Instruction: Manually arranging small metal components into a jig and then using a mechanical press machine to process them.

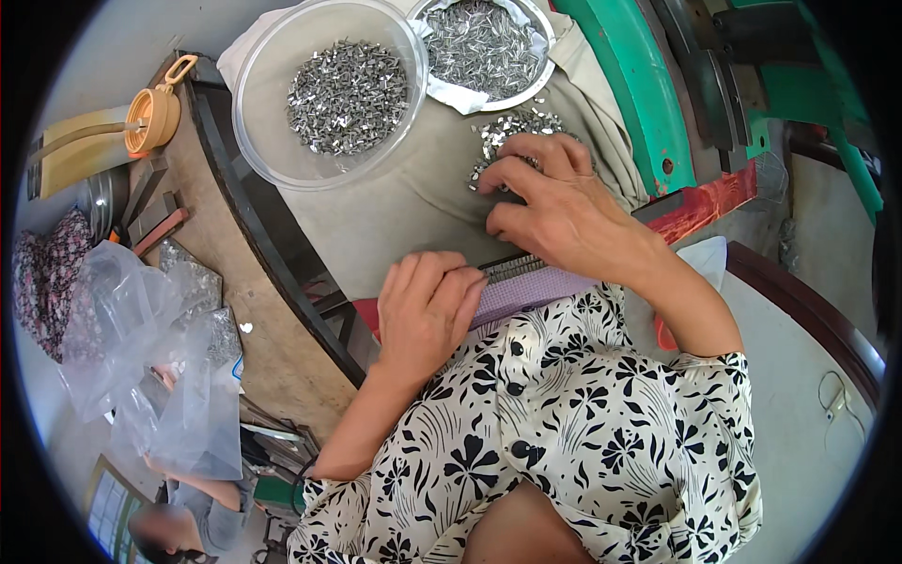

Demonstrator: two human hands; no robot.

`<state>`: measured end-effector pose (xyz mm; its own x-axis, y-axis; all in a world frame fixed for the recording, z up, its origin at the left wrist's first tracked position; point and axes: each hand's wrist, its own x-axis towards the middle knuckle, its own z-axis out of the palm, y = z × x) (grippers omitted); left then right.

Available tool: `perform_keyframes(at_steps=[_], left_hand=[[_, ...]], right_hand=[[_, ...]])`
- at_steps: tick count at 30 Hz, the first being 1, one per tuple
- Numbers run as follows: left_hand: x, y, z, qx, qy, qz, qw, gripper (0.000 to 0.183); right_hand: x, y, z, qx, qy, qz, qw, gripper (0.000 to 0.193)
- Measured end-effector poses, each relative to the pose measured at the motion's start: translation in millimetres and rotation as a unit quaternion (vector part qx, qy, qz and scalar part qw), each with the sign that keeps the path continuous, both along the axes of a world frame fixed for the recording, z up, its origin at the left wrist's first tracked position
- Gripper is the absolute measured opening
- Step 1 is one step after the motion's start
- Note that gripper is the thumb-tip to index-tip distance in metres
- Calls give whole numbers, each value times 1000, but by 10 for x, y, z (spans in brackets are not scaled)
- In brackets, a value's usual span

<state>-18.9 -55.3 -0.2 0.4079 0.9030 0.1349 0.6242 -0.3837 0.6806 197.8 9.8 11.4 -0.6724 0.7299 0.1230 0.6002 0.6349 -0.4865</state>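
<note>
My right hand (559, 207) reaches over a loose pile of small shiny metal pieces (526, 122) on the grey-beige cloth. Its fingers are bent with the thumb apart from them, and no piece shows in the gap. Close to my body, my left hand (423, 305) is closed, fingers curled together, at the left end of a narrow dark strip (517, 268) lined with small metal pieces. What its fingertips hold is hidden. A purple textured pad (531, 291) lies along the near side of that strip, against my patterned shirt.
A clear round tub (254, 141) of small metal pieces stands at the back left, beside a white bowl (540, 80) of thin metal pieces. Green machinery (634, 85) borders the right. Leftward are a wooden table (249, 273), plastic bags (141, 329) and an orange-lidded container (155, 117). Another person sits lower left.
</note>
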Motion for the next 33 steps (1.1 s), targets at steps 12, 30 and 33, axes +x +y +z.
perform_keyframes(at_steps=[12,30,33], left_hand=[[91,-66,-51,-8,-14,21,1000,22],[87,246,128,19,81,-2,997,18],[58,429,147,37,134,-15,990,14]], right_hand=[[117,-432,-82,11,86,-131,988,16],[74,-81,-91,89,53,-173,979,17],[-22,26,-74,89,-9,-135,987,15]])
